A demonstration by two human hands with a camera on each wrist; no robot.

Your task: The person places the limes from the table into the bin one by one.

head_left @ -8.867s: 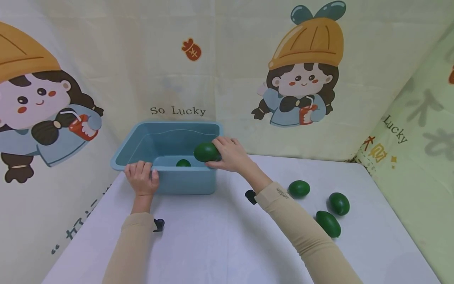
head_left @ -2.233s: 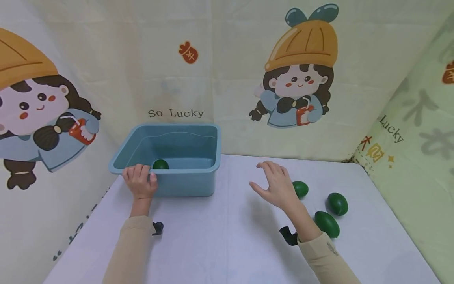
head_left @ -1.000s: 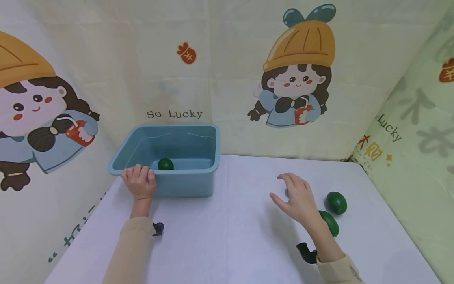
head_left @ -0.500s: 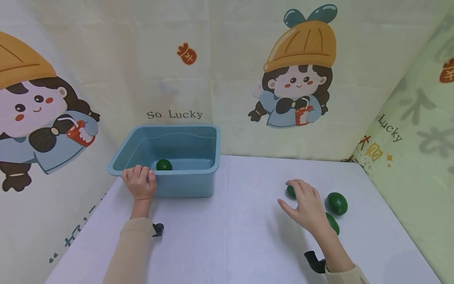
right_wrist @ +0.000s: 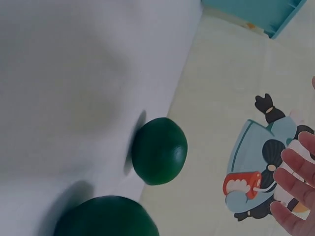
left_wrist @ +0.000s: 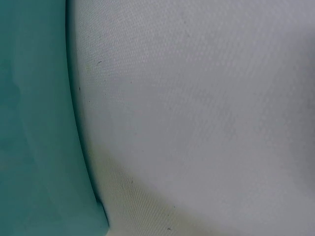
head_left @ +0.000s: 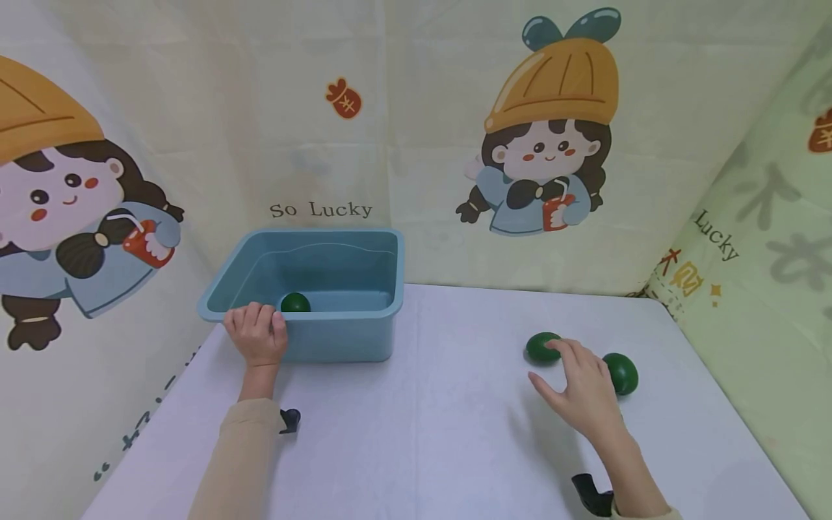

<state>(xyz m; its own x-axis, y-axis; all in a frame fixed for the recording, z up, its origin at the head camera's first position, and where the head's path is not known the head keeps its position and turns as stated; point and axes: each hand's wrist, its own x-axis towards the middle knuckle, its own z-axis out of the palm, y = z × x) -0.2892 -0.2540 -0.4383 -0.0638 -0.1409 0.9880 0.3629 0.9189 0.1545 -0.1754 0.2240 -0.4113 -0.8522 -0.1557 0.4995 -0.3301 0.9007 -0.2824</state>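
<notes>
Nearest to me, toward two o'clock, my right hand point(head_left: 581, 397) hangs above the white table point(head_left: 455, 433), with thumb and fingers spread apart and nothing held. At two o'clock from this hand lies a green fruit point(head_left: 624, 374), its left edge hidden behind my hand. A little farther, between ten and eleven o'clock from the hand, is a second green fruit point(head_left: 539, 348), partly covered by my fingertip in the head view. From there to the blue bin point(head_left: 341, 339) goes a wide stretch of table, room for moving sideways. Between ten and eleven o'clock, my left hand point(head_left: 256, 336) is clamped on the bin's near rim, fingers bent over the edge. Inside, at its two o'clock, sits a third green fruit point(head_left: 295, 303). The bin's far edge stands before the printed cloth point(head_left: 435, 253).
</notes>
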